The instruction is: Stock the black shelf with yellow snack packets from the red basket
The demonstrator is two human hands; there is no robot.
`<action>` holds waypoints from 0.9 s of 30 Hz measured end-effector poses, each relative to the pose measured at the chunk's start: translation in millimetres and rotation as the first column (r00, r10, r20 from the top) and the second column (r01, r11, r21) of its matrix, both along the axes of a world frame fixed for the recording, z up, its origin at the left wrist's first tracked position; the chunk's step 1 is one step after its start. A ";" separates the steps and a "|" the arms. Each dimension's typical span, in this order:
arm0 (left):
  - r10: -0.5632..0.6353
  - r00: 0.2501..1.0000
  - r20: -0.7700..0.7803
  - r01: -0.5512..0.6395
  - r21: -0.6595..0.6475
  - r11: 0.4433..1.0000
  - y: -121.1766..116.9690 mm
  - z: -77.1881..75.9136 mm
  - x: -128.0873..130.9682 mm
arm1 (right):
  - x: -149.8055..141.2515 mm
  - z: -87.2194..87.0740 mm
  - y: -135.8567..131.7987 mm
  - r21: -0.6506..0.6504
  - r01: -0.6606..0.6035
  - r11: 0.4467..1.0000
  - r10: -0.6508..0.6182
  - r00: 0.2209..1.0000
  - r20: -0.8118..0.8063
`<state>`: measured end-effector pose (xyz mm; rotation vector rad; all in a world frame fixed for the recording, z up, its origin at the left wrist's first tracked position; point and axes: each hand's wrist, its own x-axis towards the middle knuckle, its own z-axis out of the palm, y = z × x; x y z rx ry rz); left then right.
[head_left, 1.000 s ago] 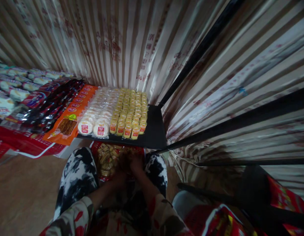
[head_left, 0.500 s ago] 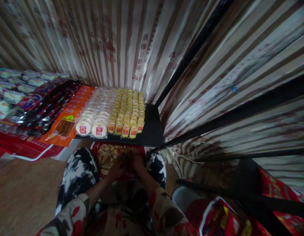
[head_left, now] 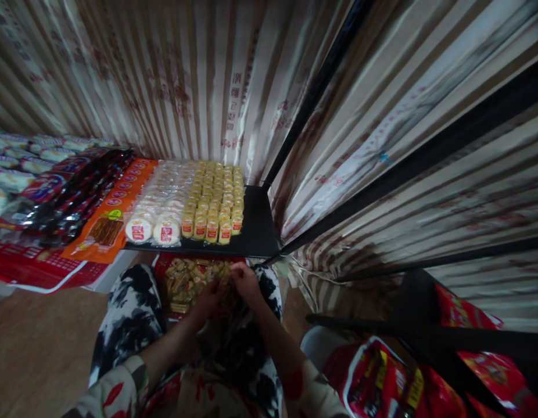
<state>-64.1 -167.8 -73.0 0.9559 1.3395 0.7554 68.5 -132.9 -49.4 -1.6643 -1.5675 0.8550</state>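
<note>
Between my knees lies a red-edged package or tray (head_left: pixel 159 268) filled with small snacks in clear wrappers (head_left: pixel 186 281). Over its right half, my left hand (head_left: pixel 212 299) is closed, with its fingertips down among the wrapped pieces. My right hand (head_left: pixel 246 283) is beside it at the right edge, thumb and fingers pinched together close to the left fingertips. What the fingers hold is too dark and small to make out. Just beyond the hands, a black shelf (head_left: pixel 260 223) carries rows of yellow wrapped snacks (head_left: pixel 212 200) and round white packaged crackers (head_left: pixel 167 231).
To the left on the shelf are an orange snack bag (head_left: pixel 106 229), dark shiny packets (head_left: pixel 83 197) and white packets (head_left: pixel 16 180). Black poles (head_left: pixel 312 96) stand before a striped curtain (head_left: pixel 199 75). Red snack bags (head_left: pixel 391 377) sit at my lower right.
My hands have drawn slightly apart; the right one now shows its pinched fingers more clearly at the package's edge. The view has shifted a little, moving the shelf leftward.
</note>
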 end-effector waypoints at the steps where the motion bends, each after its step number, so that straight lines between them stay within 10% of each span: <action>1: 0.005 0.999 -0.039 -0.004 0.035 0.999 -0.1 7.3 0.8 | 1.6 3.6 -2.0 0.019 0.042 0.999 -0.040 0.997 -0.065; 11: 0.004 0.875 -0.484 0.271 0.495 0.825 10.0 59.4 12.2 | 16.8 66.8 -17.7 -0.279 0.107 0.954 -0.259 0.760 -0.595; 17: -0.023 0.899 -0.437 0.318 0.617 0.720 29.3 76.2 18.9 | 31.9 77.7 -16.1 -0.273 0.122 0.954 -0.285 0.643 -0.710; 27: -0.026 0.972 0.233 -0.014 0.167 0.986 39.1 97.5 32.0 | 55.0 84.9 -11.2 -0.264 0.124 0.957 -0.289 0.512 -0.809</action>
